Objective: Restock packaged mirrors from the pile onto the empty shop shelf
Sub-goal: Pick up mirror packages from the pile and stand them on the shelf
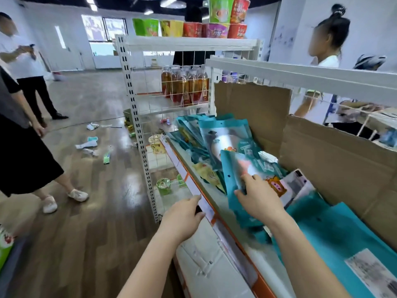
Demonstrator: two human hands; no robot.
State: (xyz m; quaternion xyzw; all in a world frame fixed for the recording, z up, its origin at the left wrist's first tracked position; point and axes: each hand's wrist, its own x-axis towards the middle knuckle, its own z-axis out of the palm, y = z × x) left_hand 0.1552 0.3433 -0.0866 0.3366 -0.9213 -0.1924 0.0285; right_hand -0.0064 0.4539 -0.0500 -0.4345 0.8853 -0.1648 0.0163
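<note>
A shop floor: white metal shelving [137, 108] stocked with instant noodle cups [214, 30], bottled drinks [187, 87] and price-label strips [187, 179].

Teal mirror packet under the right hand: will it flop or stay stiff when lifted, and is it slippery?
The teal mirror packet looks flat and unbent under the right hand, so probably fairly stiff. Its glossy window film suggests it may slide over the pile. Mirror inside: likely fragile.
</note>
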